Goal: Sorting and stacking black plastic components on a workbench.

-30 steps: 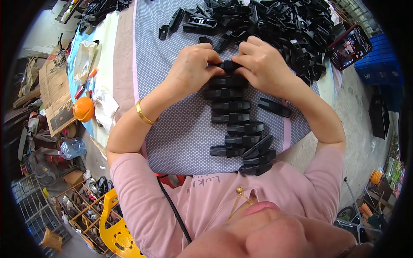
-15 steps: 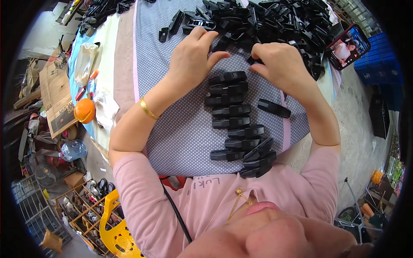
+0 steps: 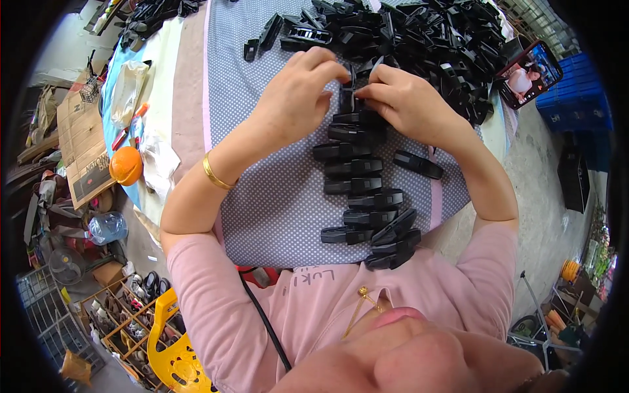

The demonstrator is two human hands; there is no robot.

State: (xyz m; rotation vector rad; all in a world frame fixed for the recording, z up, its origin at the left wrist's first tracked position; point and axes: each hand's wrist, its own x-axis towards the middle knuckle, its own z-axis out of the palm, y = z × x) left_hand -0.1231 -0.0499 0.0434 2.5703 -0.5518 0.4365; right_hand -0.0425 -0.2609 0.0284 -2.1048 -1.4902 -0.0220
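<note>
Between my two hands is a long black plastic piece (image 3: pixel 347 99), standing end-on to me at the top of a row. My left hand (image 3: pixel 295 95) has curled fingers on its left side, the index fingertip at its upper part. From the right, my right hand (image 3: pixel 411 103) pinches it with thumb and fingers. Its exact shape is partly hidden by the fingers. Below, a staggered row of similar black pieces (image 3: pixel 354 168) runs down the dotted grey cloth towards my chest. A single black piece (image 3: pixel 418 164) lies apart, right of the row.
A large heap of black pieces (image 3: pixel 419 39) covers the table's far side. A phone (image 3: pixel 531 73) playing video stands at the heap's right. On the left lie an orange (image 3: pixel 126 166), white plastic bags (image 3: pixel 159 160) and a red-handled tool (image 3: pixel 120 139). A yellow chair (image 3: pixel 177 357) is at lower left.
Both hands have come together over the top of the row. A black piece now shows between them, and my left hand's spread thumb and fingers have curled in.
</note>
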